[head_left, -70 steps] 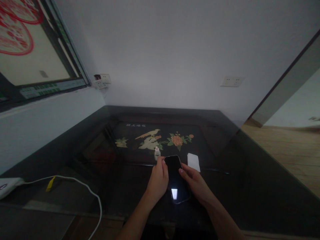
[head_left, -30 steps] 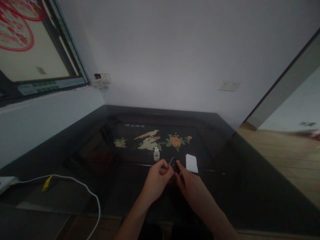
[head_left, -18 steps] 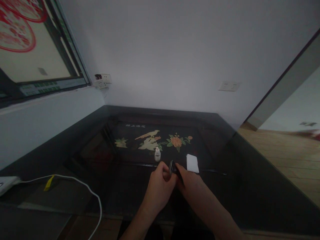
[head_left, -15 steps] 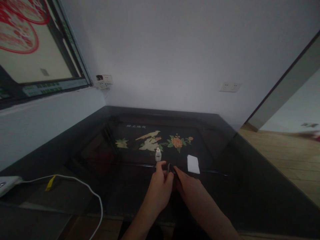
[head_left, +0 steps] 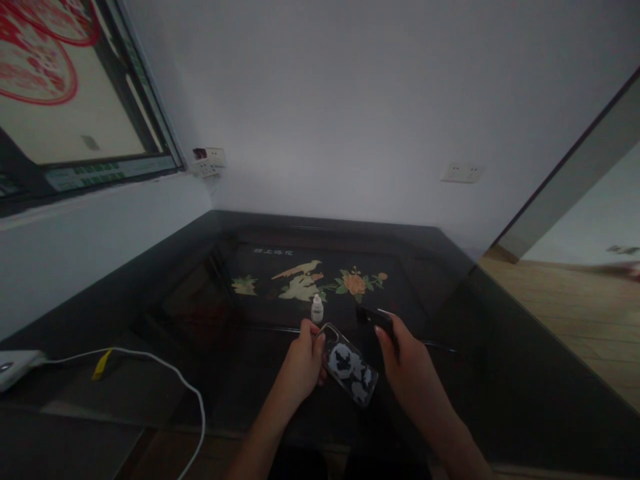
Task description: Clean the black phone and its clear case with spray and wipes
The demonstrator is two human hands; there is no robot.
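Observation:
My left hand [head_left: 304, 360] pinches one end of a clear phone case [head_left: 351, 371] with a pale flower-like pattern, tilted over the near part of the dark table [head_left: 250, 393]. In my right hand [head_left: 410, 357], thumb and fingers close round a thin black phone [head_left: 374, 317]. Case and phone are apart from each other. Just beyond my left fingers, a small white dropper bottle [head_left: 317, 309] stands upright on the table. Most of the white card or paper is hidden behind my right hand and the phone.
At the left, a white power strip [head_left: 20, 370] trails a white cable [head_left: 165, 368] with a yellow tag [head_left: 101, 365] over the table's front edge. A flower and bird picture [head_left: 303, 283] decorates the tabletop. Wall sockets [head_left: 463, 173] sit above the back edge.
My hands have moved apart, from close together at the middle. The phone is now out of the case, in my right hand; the patterned case stays in my left.

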